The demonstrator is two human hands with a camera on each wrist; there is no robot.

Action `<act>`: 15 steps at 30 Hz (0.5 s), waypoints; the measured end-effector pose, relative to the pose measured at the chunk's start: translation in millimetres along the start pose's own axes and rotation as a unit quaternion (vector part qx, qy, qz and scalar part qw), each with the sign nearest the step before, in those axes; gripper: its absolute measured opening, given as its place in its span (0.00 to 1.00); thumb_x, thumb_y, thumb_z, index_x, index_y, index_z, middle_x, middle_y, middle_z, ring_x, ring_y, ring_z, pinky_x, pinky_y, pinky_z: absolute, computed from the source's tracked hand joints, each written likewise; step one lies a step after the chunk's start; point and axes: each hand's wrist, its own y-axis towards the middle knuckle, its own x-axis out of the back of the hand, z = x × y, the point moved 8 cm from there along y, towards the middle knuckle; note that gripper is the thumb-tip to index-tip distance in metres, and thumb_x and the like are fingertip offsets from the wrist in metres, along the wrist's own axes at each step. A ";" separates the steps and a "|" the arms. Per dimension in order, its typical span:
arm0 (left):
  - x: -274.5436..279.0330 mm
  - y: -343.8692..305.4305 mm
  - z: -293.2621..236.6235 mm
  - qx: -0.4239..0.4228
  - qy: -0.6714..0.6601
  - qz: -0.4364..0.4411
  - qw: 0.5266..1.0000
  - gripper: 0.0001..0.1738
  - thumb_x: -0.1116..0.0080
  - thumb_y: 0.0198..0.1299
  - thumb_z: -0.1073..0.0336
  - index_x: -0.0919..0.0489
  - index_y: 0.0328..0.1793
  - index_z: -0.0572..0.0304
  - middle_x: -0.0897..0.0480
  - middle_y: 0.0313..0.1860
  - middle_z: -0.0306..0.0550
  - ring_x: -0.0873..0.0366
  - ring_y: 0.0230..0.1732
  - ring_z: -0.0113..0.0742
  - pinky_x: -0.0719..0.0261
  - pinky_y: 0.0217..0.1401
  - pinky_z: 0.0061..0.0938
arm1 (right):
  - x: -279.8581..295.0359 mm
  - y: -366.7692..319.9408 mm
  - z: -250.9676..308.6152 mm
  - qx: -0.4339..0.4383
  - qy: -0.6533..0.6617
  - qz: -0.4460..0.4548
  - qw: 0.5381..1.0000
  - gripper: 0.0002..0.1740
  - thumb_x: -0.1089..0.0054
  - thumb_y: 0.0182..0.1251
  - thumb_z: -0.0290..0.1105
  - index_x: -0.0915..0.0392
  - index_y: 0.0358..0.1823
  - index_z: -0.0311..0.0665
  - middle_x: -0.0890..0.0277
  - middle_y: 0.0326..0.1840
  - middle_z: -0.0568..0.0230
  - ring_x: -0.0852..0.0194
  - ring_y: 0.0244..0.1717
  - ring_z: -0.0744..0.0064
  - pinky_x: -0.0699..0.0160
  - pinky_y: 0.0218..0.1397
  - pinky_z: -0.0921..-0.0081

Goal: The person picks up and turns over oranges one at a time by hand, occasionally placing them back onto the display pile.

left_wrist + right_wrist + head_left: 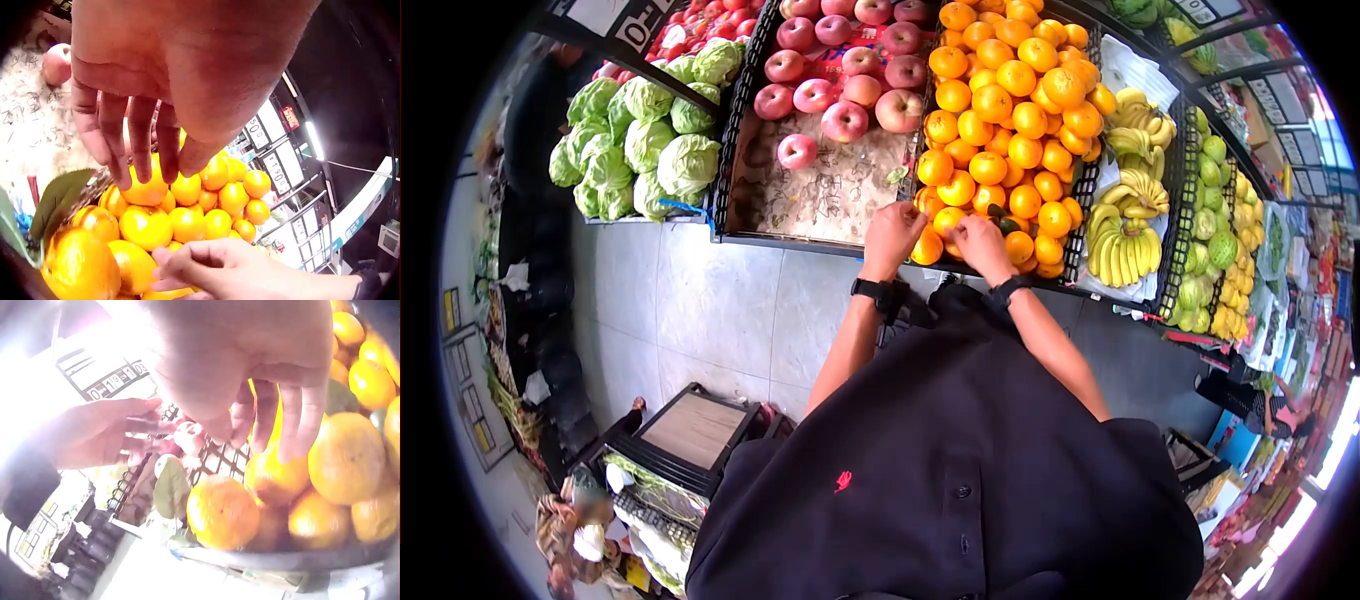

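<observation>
My left hand (890, 238) hovers at the left edge of a heap of oranges (992, 105), near the crate's front corner. In the left wrist view its fingers (142, 134) reach down loosely bent, the tips overlapping an orange (150, 184). My right hand (984, 246) is a short way to the right, over the front of the same heap. From the right wrist view, its fingers (306, 415) hang relaxed, their tips right at an orange (275, 478). A green leaf (170, 490) stands beside a front orange (222, 512). Neither hand has an orange lifted from the heap.
Left of the oranges, a crate holds red apples (844, 121), with bare cardboard (825, 195) in front. Cabbages (645, 145) lie farther left. Bananas (1125, 250) and green fruit (1200, 255) fill crates at right. A black-framed stand (700, 430) is behind at left.
</observation>
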 end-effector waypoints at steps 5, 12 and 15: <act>7.2 20.2 37.7 -0.006 -0.069 0.034 0.997 0.17 0.38 0.67 0.56 0.15 0.45 0.65 0.12 0.36 0.57 0.12 0.36 0.52 0.15 0.41 0.40 | 17.7 64.0 23.0 0.099 0.005 -0.089 0.991 0.22 0.28 0.62 0.38 0.19 0.52 0.32 0.20 0.54 0.48 0.20 0.53 0.46 0.20 0.57 0.58; 8.6 10.5 62.9 0.001 -0.137 0.048 0.989 0.15 0.38 0.71 0.62 0.17 0.54 0.68 0.11 0.43 0.50 0.13 0.36 0.36 0.15 0.38 0.30 | -20.9 115.1 32.9 0.049 -0.147 -0.068 0.986 0.38 0.22 0.53 0.37 0.30 0.63 0.34 0.26 0.59 0.49 0.30 0.64 0.43 0.24 0.64 0.55; -4.4 9.6 62.6 0.026 -0.177 0.084 0.980 0.17 0.38 0.71 0.61 0.18 0.56 0.68 0.11 0.46 0.50 0.12 0.39 0.36 0.15 0.41 0.29 | -16.8 112.2 36.6 0.003 -0.159 -0.053 0.986 0.38 0.20 0.49 0.37 0.30 0.61 0.39 0.26 0.57 0.48 0.29 0.61 0.44 0.22 0.62 0.55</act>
